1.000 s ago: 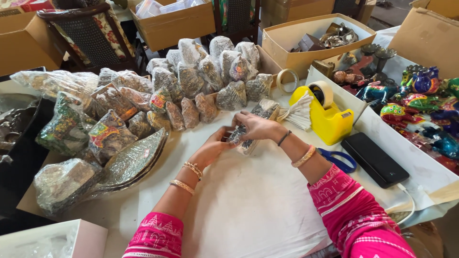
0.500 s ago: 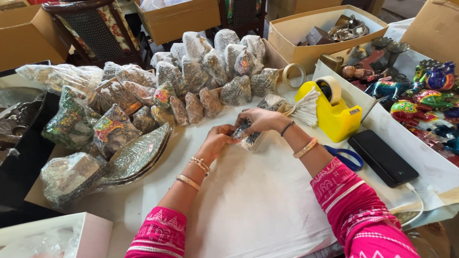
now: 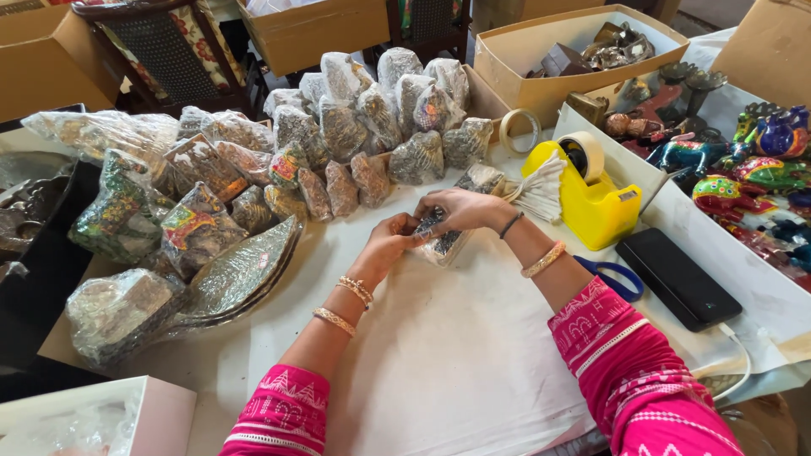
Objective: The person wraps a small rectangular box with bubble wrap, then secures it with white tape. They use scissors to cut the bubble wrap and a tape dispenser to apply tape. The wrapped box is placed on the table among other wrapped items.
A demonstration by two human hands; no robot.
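Both hands work on one small ornate object in clear wrap [image 3: 443,245] lying on the white paper-covered table [image 3: 448,363]. My left hand [image 3: 390,243] pinches its near-left edge. My right hand [image 3: 460,208] covers its far end, fingers curled over the wrap. Bangles ring both wrists, and pink sleeves show at the bottom. Just beyond the hands stands a heap of similar wrapped pieces [image 3: 372,127].
A yellow tape dispenser [image 3: 591,198] stands right of the hands, with blue scissors [image 3: 612,274] and a black phone [image 3: 678,278] nearer. Painted figurines [image 3: 752,165] fill a tray at right. Wrapped trays and boxes [image 3: 169,219] crowd the left. Cardboard boxes [image 3: 557,51] line the back.
The hands have stayed together on the wrapped object, with fingers shifting slightly over it. The view has tilted a little, moving the scene upward in frame.
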